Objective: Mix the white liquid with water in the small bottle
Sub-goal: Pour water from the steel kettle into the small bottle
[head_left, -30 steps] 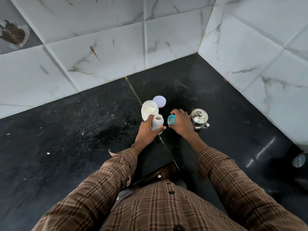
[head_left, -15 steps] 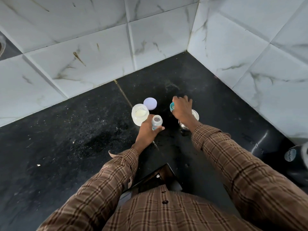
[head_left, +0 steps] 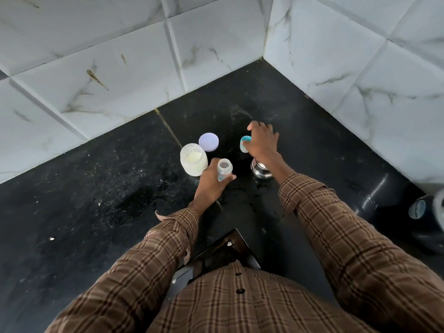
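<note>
Small bottle [head_left: 224, 169]: upright and uncapped on the black table [head_left: 96, 200], with the left hand [head_left: 211, 186] wrapped around its lower body in a closed grip; its contents cannot be made out.
Jar of white liquid [head_left: 193, 159]: just left of the small bottle, touching or nearly touching the left hand, open at the top (pale liquid inside).
Round lid [head_left: 208, 142]: flat on the table, behind the small bottle and just beside the jar.
Right hand [head_left: 263, 143]: right of and behind the small bottle, its grip closed on a teal cap [head_left: 245, 144]; whether the cap touches the table cannot be told.
Steel pot [head_left: 260, 170]: right of the small bottle, mostly hidden under the right wrist, so its top is not readable.
Edges: tiled walls [head_left: 108, 68] meet in a corner behind the small bottle; the near table edge lies below it, by the shirt.
Open room: wide bare table left of the small bottle, and a clear strip between it and the corner.
Cut off: dark container [head_left: 425, 222] far right of the small bottle, sliced by the frame edge, label illegible.
</note>
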